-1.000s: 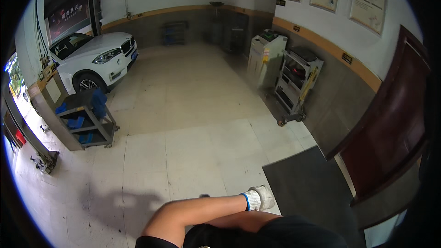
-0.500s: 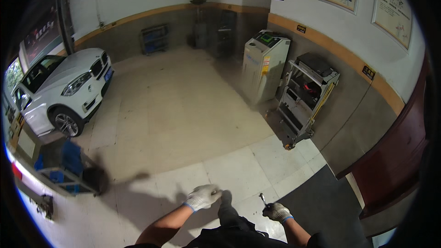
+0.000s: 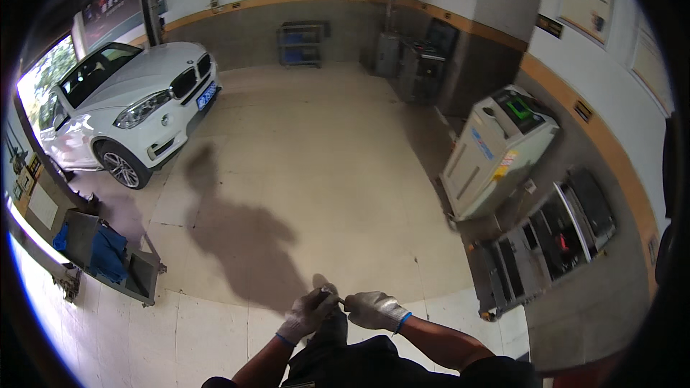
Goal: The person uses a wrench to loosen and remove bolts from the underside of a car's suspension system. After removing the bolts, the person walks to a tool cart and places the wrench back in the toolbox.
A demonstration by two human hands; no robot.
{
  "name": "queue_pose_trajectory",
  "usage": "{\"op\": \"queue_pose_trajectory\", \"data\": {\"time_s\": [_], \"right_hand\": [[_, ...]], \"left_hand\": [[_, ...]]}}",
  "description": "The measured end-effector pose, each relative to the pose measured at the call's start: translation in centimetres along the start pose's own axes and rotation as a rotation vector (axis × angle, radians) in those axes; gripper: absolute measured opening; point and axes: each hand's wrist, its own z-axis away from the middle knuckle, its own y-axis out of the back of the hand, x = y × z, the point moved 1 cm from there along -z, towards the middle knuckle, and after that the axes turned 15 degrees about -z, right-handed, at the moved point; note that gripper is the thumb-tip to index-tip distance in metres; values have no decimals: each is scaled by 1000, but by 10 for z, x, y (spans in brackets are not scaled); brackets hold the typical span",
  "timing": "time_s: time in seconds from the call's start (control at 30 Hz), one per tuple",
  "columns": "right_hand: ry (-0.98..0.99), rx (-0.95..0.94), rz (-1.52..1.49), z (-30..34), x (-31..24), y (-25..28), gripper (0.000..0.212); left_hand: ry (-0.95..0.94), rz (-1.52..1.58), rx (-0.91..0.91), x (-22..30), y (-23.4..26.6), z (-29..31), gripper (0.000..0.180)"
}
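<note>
Left hand: the left hand (image 3: 309, 312), in a white work glove with a blue cuff, is curled nearly closed just in front of the person's body, low in the view; its fingers wrap around one end of a small tool (image 3: 338, 303).
Right hand: the right hand (image 3: 374, 310), gloved the same way, is curled and meets the left hand at the middle, its fingertips pinching the other end of the tool.
Small tool: a short, thin, dark piece held between both hands over the floor (image 3: 309, 165); too small to tell its kind.
Floor: pale tiles, with the person's shadow stretching from the hands toward the car.
Car: a white car (image 3: 126, 108) stands at the left, well apart from the hands, its front turned toward the open floor.
Cart: a low grey cart (image 3: 108, 259) with a blue cloth on it sits near the left edge, below the car.
Machines: a pale boxy machine (image 3: 496, 147) and a tool trolley (image 3: 546, 237) stand along the right wall.
Back wall: a blue shelf rack (image 3: 302, 43) against it.
</note>
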Motion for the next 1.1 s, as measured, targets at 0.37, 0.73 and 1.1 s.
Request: {"op": "queue_pose_trajectory", "data": {"time_s": [0.37, 0.73, 1.1], "right_hand": [[4, 264, -370, -203, 79, 296, 38], [59, 920, -1113, -419, 223, 623, 41], [764, 538, -957, -780, 245, 907, 34]], "left_hand": [[-193, -70, -136, 110, 75, -430, 22], [453, 789, 85, 180, 143, -867, 19], [249, 201, -342, 208, 272, -1191, 33]]}}
